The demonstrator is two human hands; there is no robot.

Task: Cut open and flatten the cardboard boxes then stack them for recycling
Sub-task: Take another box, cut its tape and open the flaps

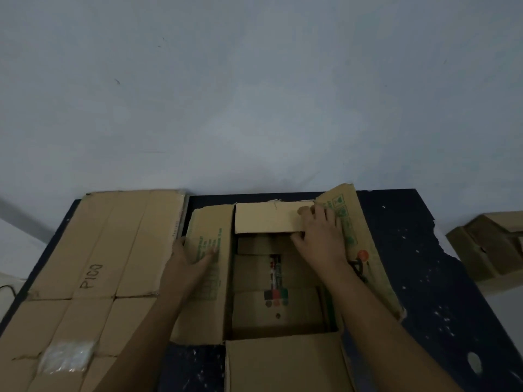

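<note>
I stand over a dark table [424,278], its top speckled with pale flecks and chipped along the right edge. In the middle sits an opened cardboard box [283,301], plain brown and matte, its flaps spread outward. My left hand [192,258] lies flat on the left flap [208,267], fingers straight and relaxed over blurred green print. My right hand [319,239] curls around the near edge of the far flap [271,220], thumb underneath, fingers over the top, beside the right flap [365,247], which tilts upward and carries green symbols and an orange dot. Inside the box I see folded brown panels with small red, green and dark marks, too dim to read. To the left lies a flattened sheet of cardboard [93,273], creased into panels, with "PICO" handwritten on it and what looks like a patch of clear tape near the bottom. Another cardboard heap [492,247] sits off the table at right, cut by the frame. The near flap [285,363] runs out of view below.
</note>
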